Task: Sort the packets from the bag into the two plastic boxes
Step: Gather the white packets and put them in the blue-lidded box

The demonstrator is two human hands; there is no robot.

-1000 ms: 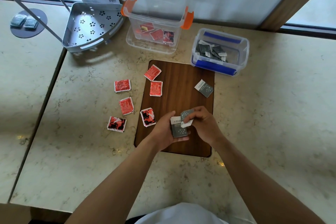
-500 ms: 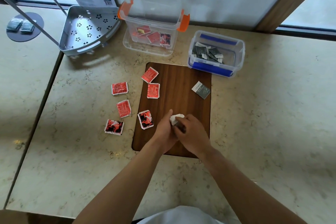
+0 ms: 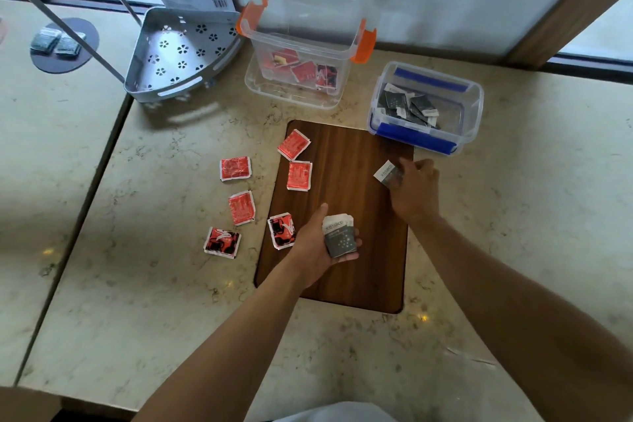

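My left hand (image 3: 317, 243) holds a small stack of grey packets (image 3: 339, 237) over the wooden board (image 3: 346, 216). My right hand (image 3: 416, 190) rests on a single grey packet (image 3: 387, 173) at the board's right edge, fingers pinching it. Several red packets lie loose, such as one red packet (image 3: 235, 168) on the counter and another red packet (image 3: 299, 175) on the board. The orange-clipped clear box (image 3: 301, 44) holds red packets. The blue-clipped clear box (image 3: 426, 106) holds grey packets.
A grey perforated corner shelf (image 3: 178, 51) stands at the back left, with a printed card behind it. Two grey packets (image 3: 56, 41) lie on a dark disc on the neighbouring counter. A wall and window frame close off the back.
My hands were together over the board's middle. The right hand has moved up and right to the lone grey packet, and the left hand keeps the grey stack.
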